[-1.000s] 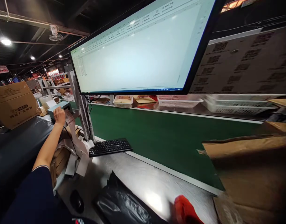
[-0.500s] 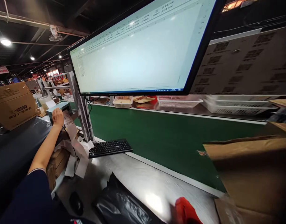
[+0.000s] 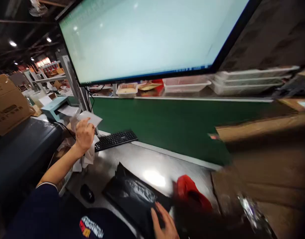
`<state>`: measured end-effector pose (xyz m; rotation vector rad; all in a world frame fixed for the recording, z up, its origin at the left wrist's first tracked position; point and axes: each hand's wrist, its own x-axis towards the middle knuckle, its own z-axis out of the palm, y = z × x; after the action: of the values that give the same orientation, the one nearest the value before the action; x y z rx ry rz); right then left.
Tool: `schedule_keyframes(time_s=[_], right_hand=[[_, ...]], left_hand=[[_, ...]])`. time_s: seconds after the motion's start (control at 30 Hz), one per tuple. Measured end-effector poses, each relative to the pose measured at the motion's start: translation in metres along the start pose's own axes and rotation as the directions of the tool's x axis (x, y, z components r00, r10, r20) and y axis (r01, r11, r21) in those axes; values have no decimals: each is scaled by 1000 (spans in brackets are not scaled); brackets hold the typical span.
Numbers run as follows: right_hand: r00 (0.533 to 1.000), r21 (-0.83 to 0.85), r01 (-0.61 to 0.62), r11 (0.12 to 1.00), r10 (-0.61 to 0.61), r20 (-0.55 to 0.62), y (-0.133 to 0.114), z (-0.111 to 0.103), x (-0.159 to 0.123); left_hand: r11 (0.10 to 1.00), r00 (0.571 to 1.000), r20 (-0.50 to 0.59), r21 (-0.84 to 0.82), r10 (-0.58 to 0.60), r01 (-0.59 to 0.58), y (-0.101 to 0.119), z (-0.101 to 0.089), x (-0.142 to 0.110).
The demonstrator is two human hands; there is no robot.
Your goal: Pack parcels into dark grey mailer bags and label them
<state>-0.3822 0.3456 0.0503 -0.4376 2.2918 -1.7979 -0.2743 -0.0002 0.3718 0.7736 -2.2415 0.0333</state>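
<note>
Up left, left hand clamped on thin white label; right hand flat (fingers apart) on glossy black bag.

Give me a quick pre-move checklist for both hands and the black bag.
1. Left hand grips the white label: ok.
2. Label off the printer: ok.
3. Right hand rests on the black bag: ok.
4. Black bag lies flat on the steel table: ok.
5. Red item apart from the bag: cannot tell, blurred.
6. Label print readable: cannot tell.
</note>
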Motion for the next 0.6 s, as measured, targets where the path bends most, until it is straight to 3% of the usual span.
schedule_keyframes(time_s=[0.07,0.1,0.13,0.2,0.3,0.4,0.5,0.53,0.6], right_hand=[[995,152,-94,984,91,26,-26,19,-2],[988,249,-153,956,140,71,-38,26,-2],[975,330,-214,919,180,133,-48,31,-2],[950,457,-291,841,196,243,-61,36,-4],[911,553,-403,730,259,322,-65,31,-18],[864,548,-503,668,414,287,-56,23,-38],[855,506,-507,698,483,190,-38,17,-46],[867,467,-484,740,479,139,-31,16,-45],[905,327,-406,853,426,11,-18,15,-39]], left_hand=[[952,992,80,-298,102,-74,41,3,-45],[890,982,135,-452,131,-56,59,3,-66],[806,967,210,-592,146,7,74,3,-86],[578,902,406,-775,147,255,93,8,-122],[191,720,683,-728,122,659,97,29,-170],[-69,551,828,-546,107,835,83,60,-210],[-147,454,887,-439,87,887,67,95,-239],[-123,432,900,-423,61,898,62,106,-247],[67,397,917,-394,-34,917,57,130,-260]])
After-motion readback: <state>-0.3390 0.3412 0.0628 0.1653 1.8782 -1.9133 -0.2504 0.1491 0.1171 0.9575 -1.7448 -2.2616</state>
